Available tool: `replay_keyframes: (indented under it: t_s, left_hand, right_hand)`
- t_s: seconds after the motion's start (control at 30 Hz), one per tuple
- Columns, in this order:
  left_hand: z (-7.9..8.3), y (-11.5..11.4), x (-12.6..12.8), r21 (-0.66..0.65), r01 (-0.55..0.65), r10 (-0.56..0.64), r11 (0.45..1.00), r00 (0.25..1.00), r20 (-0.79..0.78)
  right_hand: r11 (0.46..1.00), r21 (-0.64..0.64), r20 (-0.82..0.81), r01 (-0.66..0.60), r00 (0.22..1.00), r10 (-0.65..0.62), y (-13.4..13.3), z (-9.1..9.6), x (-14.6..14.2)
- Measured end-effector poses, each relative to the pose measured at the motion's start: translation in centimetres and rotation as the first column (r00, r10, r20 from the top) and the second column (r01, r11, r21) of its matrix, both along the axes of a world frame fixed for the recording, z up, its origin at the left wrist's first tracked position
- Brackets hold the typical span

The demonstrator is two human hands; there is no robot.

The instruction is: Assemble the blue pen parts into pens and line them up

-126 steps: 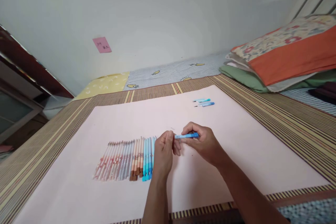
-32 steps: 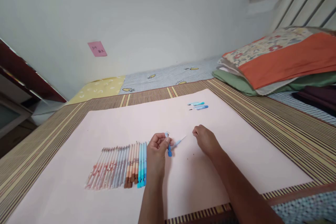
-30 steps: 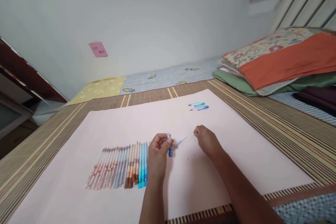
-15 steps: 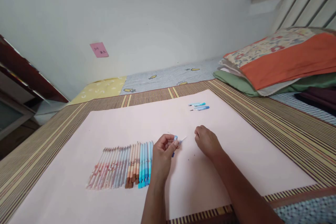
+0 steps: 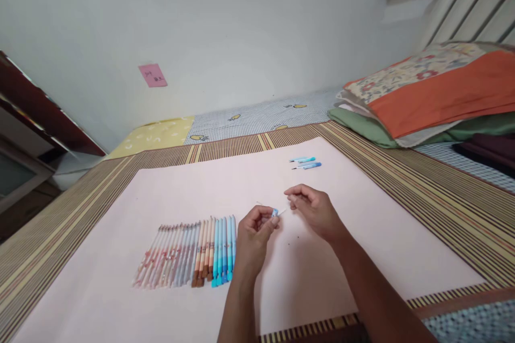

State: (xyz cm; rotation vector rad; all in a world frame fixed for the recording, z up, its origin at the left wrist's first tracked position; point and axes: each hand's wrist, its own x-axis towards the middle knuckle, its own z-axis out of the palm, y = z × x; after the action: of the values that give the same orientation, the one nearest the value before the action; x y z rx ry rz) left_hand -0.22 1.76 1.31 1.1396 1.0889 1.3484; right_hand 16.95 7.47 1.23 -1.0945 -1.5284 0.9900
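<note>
Pale pink sheet [image 5: 181, 187]: pens [image 5: 185, 252] in side-by-side row, apparently whole, so that share seems done. Blue pen part [image 5: 275, 213] pinched in fingers of left hand [image 5: 256, 228], right of row; slim white piece [image 5: 282, 210] juts beside it. Right hand [image 5: 317, 214] near, fingers loosely curled; cannot tell if gripping. Seemingly left: this one, plus loose pen parts [image 5: 313, 165] near far edge.

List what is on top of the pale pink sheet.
A row of pens, tiny dark specks and, farther back, some blue pen parts lie on the sheet. Anything beneath the left hand, holding a small blue piece, or the right hand is covered.
</note>
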Motion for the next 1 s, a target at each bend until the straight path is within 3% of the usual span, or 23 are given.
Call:
replay_keyframes:
  t_s: [0.07, 0.13, 0.33, 0.63, 1.0]
  left_hand:
    - [0.0, 0.0, 0.1, -0.007, 0.004, -0.004, 1.000, 1.000, 0.008]
    - [0.0, 0.0, 0.1, -0.010, 0.004, -0.004, 1.000, 1.000, 0.015]
    - [0.1, -0.1, 0.2, -0.005, -0.011, 0.011, 1.000, 1.000, 0.024]
    - [0.5, -0.2, 0.5, 0.001, -0.040, 0.040, 0.999, 0.999, -0.022]
    - [0.6, -0.4, 0.4, 0.049, -0.090, 0.094, 0.995, 0.991, -0.097]
  right_hand:
    - [0.996, -0.039, -0.157, -0.075, 0.985, 0.068, -0.9, 1.3, -0.9]
    - [0.994, -0.021, -0.202, -0.105, 0.974, 0.098, -1.7, 2.2, -1.6]
    - [0.995, 0.076, -0.009, -0.068, 0.998, 0.069, -2.9, 3.6, -2.2]
    - [0.995, 0.092, 0.086, -0.030, 0.996, 0.022, -2.9, 3.2, -2.5]
    - [0.992, -0.004, -0.028, -0.122, 0.992, 0.122, -2.7, 3.3, -2.2]
